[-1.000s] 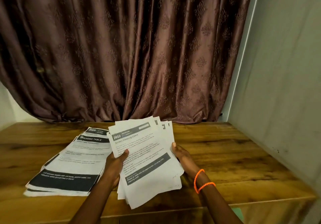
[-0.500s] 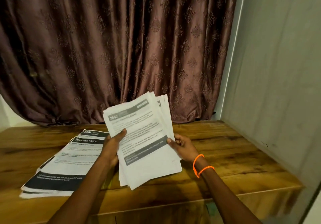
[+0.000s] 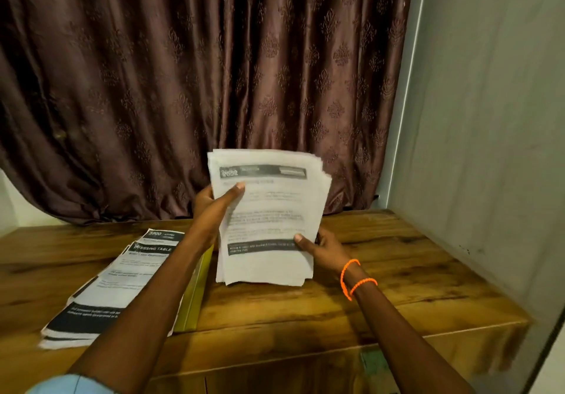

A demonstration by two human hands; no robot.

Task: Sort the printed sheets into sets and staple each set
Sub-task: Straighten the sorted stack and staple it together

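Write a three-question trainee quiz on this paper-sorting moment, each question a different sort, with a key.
1. True or false: the left hand and right hand both grip the held stack of sheets.
2. Multiple choice: the other printed sheets on the wooden table lie (A) to the left of the held stack, (B) to its right, (C) under the curtain.
3. Fill in: the orange bands sit on the ___ wrist.

Key: 1 true; 2 A; 3 right.
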